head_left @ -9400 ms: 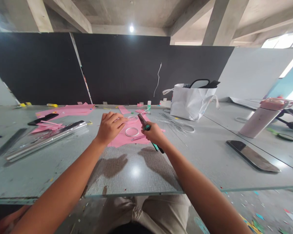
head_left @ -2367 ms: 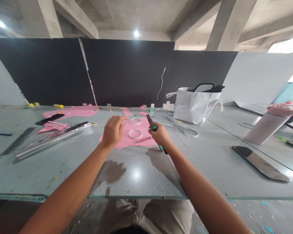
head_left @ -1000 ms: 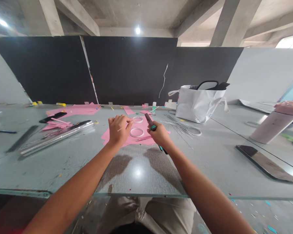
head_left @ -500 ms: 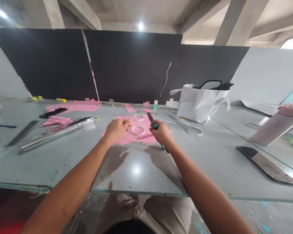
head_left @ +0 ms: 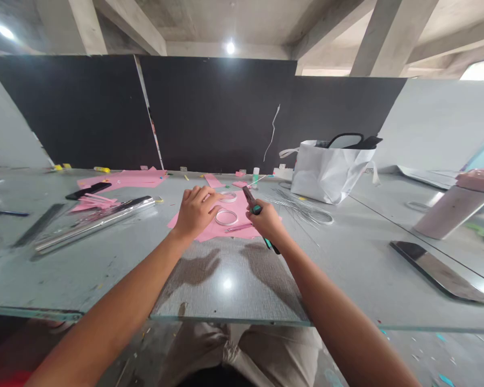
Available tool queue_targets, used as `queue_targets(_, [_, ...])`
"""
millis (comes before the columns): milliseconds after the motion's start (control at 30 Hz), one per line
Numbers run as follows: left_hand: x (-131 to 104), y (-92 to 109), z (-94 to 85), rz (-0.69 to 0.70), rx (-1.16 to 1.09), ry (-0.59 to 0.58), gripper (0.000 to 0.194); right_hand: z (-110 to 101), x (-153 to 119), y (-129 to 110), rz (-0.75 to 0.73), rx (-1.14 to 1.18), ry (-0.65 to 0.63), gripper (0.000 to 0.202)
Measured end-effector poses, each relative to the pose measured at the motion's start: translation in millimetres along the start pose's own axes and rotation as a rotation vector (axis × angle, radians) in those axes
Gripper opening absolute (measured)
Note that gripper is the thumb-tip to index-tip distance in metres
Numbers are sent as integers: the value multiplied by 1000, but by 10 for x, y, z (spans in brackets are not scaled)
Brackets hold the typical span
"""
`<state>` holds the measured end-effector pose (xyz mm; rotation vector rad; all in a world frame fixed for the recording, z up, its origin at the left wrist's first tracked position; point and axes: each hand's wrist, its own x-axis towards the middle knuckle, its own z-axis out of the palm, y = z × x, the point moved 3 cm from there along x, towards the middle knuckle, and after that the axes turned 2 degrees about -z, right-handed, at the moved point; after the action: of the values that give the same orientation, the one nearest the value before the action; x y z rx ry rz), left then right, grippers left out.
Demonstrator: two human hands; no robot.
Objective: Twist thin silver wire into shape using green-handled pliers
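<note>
My right hand (head_left: 266,217) is wrapped around pliers (head_left: 249,198) with dark jaws and green-and-black handles; the jaws point up and away over the pink paper (head_left: 210,232). My left hand (head_left: 197,210) is open, palm down, its thumb and fingers apart just left of two thin whitish rings. The near ring (head_left: 226,224) lies on the paper by my thumb tip. Partly behind my fingertips is the far ring (head_left: 233,200); whether they touch it I cannot tell. A slim pink pen-like stick (head_left: 239,228) lies on the paper between my hands.
Loose wires (head_left: 306,207) lie right of the pliers, before a white bag (head_left: 331,172). A shiny foil roll (head_left: 97,223), a ruler (head_left: 38,223) and a black phone-like object (head_left: 89,190) are at left. At right are a phone (head_left: 438,271) and a pink-lidded bottle (head_left: 447,207).
My left hand has lifted and turned palm down, its fingers spreading and moving right toward the rings. My right hand stays almost in place with the pliers.
</note>
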<state>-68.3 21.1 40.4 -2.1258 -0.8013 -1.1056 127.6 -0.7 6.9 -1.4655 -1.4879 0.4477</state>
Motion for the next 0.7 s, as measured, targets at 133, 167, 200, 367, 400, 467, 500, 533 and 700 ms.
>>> queue_targets(133, [-6, -7, -29, -23, -15, 12, 9, 0, -11, -26, -3, -1, 9, 9])
queue_targets(167, [-4, -5, -43, -27, -24, 20, 9, -1, -13, -35, -11, -1, 16, 9])
queue_targets(200, [-3, -1, -55, -34, -35, 26, 11, -1, -16, -43, -20, -2, 23, 9])
queue_targets(367, [-1, -16, -44, -246, -192, 42, 19, 16, -24, -65, -46, 3, 40, 10])
queue_targets(400, [-3, -28, -24, -336, -272, 40, 18, 19, -26, -69, -58, 8, 43, 10])
queue_targets(467, [-11, -53, 34, -548, -507, 17, 17, 24, -29, -75, -78, 12, 49, 10])
queue_targets(500, [-17, -61, 71, -663, -661, -5, 18, 25, -31, -77, -82, 8, 52, 11])
queue_targets(533, [-24, -62, 112, -782, -835, -36, 21, 24, -33, -78, -84, 1, 58, 12])
queue_targets(700, [-76, 33, 267, -1206, -1514, -362, 34, 9, -25, -51, -71, -51, 71, 14])
